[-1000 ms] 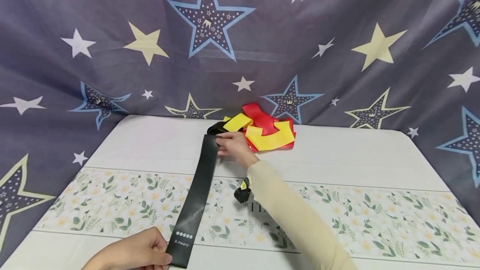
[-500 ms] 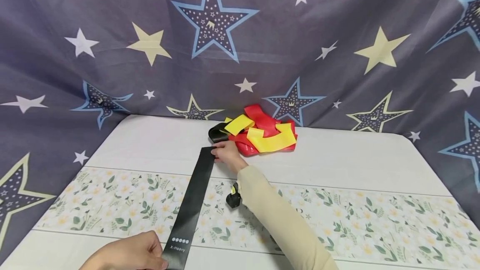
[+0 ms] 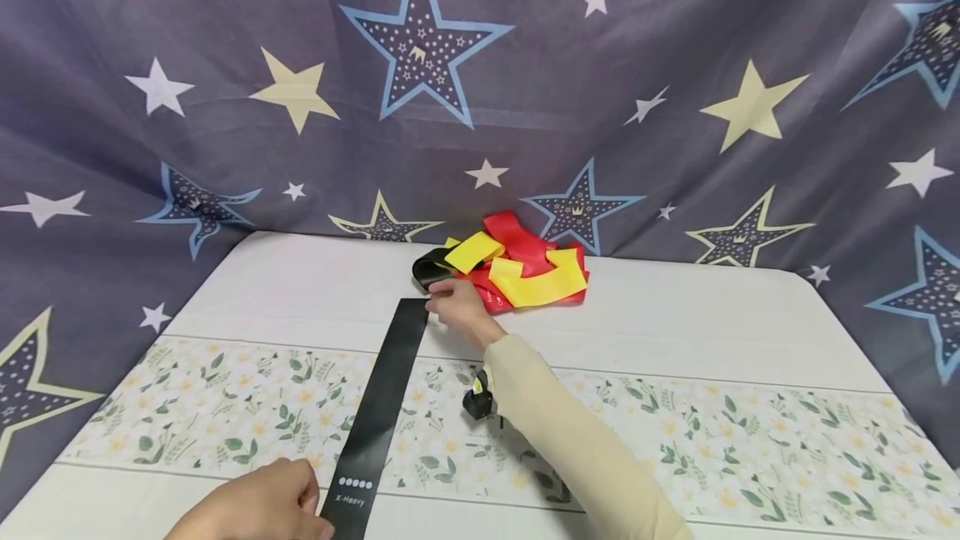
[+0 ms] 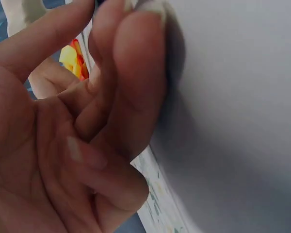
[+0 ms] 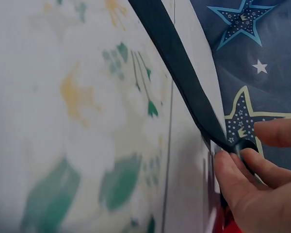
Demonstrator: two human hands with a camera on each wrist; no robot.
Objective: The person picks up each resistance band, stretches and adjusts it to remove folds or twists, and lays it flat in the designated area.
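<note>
A long black resistance band (image 3: 381, 398) marked "X-Heavy" lies stretched out flat on the table, running from the front edge toward the back. At its near end my left hand (image 3: 255, 502) pinches the corner between thumb and curled fingers; the left wrist view shows those fingers (image 4: 138, 63) against the white surface, the band itself mostly hidden there. My right hand (image 3: 459, 308) pinches the far end at its right corner. In the right wrist view the thumb and fingers (image 5: 233, 182) meet at the band's tip (image 5: 203, 109).
Just beyond my right hand sits a pile of bands: a red band (image 3: 517, 240), a yellow band (image 3: 543, 282) and a looped black band (image 3: 431, 267). A star-patterned cloth (image 3: 480, 90) hangs behind the white table (image 3: 675, 315), which has a floral strip across it.
The band's far end has come away from the pile toward me and down onto the table, with my right hand on it. Its near end has shifted slightly toward me.
</note>
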